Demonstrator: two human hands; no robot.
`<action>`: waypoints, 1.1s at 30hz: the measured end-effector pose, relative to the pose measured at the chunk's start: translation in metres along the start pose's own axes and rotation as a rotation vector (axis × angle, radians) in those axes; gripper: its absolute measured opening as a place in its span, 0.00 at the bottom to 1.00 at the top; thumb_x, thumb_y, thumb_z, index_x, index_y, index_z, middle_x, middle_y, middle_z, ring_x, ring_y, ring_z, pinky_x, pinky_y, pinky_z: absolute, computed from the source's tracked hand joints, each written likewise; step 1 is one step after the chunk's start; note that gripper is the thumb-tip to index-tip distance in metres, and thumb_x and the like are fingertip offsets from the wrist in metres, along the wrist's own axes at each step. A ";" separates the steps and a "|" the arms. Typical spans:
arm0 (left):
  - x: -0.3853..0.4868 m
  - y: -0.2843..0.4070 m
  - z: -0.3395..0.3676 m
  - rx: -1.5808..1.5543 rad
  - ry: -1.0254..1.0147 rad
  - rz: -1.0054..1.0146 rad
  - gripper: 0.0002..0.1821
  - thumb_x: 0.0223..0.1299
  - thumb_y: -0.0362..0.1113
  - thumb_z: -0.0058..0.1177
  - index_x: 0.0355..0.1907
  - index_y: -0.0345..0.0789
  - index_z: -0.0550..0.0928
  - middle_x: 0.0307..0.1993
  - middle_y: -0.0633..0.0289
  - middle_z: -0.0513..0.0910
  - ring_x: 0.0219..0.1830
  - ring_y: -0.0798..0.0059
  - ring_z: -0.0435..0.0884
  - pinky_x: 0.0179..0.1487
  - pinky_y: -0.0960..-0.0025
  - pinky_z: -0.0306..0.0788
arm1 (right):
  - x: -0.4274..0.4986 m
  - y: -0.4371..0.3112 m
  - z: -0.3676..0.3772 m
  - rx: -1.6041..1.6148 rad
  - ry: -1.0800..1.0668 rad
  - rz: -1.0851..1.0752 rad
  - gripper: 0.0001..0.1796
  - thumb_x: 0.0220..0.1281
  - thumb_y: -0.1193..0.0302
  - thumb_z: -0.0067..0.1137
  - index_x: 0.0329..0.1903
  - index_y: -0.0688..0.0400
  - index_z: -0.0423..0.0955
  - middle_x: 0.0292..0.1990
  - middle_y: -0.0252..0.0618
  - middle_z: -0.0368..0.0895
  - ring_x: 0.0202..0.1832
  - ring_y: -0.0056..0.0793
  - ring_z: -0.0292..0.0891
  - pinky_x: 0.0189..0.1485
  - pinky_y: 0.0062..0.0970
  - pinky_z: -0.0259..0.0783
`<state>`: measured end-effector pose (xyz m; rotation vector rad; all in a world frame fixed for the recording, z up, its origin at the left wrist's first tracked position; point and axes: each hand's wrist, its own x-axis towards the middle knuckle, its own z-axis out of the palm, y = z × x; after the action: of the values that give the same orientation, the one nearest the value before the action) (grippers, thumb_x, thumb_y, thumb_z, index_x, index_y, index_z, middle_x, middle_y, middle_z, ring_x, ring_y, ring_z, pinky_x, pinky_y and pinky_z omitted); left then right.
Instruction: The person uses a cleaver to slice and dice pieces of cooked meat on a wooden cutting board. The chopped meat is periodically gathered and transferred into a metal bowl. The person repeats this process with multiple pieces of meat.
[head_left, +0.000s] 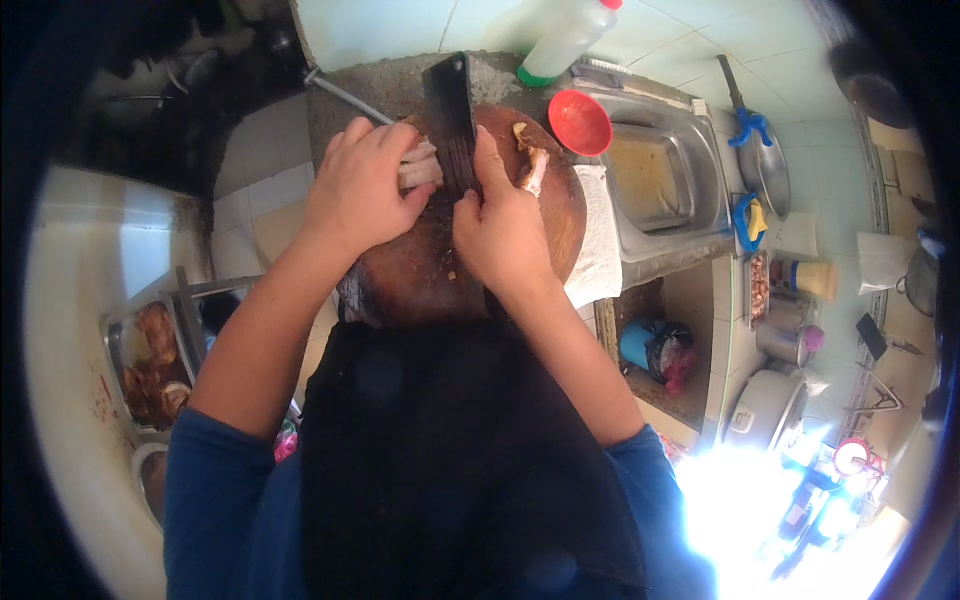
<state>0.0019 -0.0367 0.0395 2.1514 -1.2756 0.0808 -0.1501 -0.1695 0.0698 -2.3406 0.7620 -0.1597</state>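
Observation:
A round wooden chopping block (420, 277) lies before me, its top stained dark. Pale cooked meat (420, 166), cut in slabs, is held on the block's left side under the curled fingers of my left hand (364, 184). My right hand (506, 225) grips a cleaver (450, 112), thumb along the blade; its handle is hidden by the hand. The broad dark blade stands just right of the meat, with a narrow gap showing between them. To the right of my right hand, a piece of meat on bone (535, 171) and a small yellowish scrap (520, 135) rest on the block.
Beyond the block stand a red bowl (580, 122) and a green-based plastic bottle (566, 41). A white cloth (596, 232) lies between the block and a steel sink (712, 202). A metal rod (349, 96) lies at the far left. A tray of browned meat (112, 337) stands left.

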 end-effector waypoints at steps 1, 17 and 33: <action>0.003 0.001 0.001 -0.005 -0.003 -0.023 0.29 0.53 0.40 0.82 0.56 0.35 0.85 0.51 0.53 0.90 0.58 0.45 0.84 0.63 0.47 0.78 | -0.002 0.001 -0.001 0.019 0.022 -0.006 0.44 0.72 0.72 0.57 0.90 0.55 0.59 0.32 0.66 0.89 0.36 0.71 0.88 0.50 0.65 0.84; -0.016 -0.016 0.015 -0.123 0.170 0.119 0.11 0.55 0.34 0.78 0.40 0.34 0.93 0.50 0.58 0.94 0.53 0.55 0.87 0.63 0.56 0.84 | -0.014 -0.018 -0.022 0.141 0.290 -0.331 0.43 0.72 0.73 0.59 0.89 0.59 0.62 0.28 0.62 0.88 0.32 0.66 0.88 0.43 0.60 0.85; -0.010 -0.009 0.006 -0.057 0.125 0.082 0.20 0.52 0.34 0.77 0.49 0.35 0.89 0.50 0.55 0.91 0.57 0.51 0.84 0.67 0.51 0.78 | 0.008 -0.001 0.013 0.063 0.047 -0.107 0.43 0.71 0.73 0.59 0.88 0.57 0.63 0.34 0.68 0.89 0.38 0.73 0.88 0.49 0.65 0.83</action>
<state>0.0024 -0.0294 0.0271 2.0138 -1.2780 0.2070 -0.1388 -0.1661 0.0600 -2.3254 0.6449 -0.2828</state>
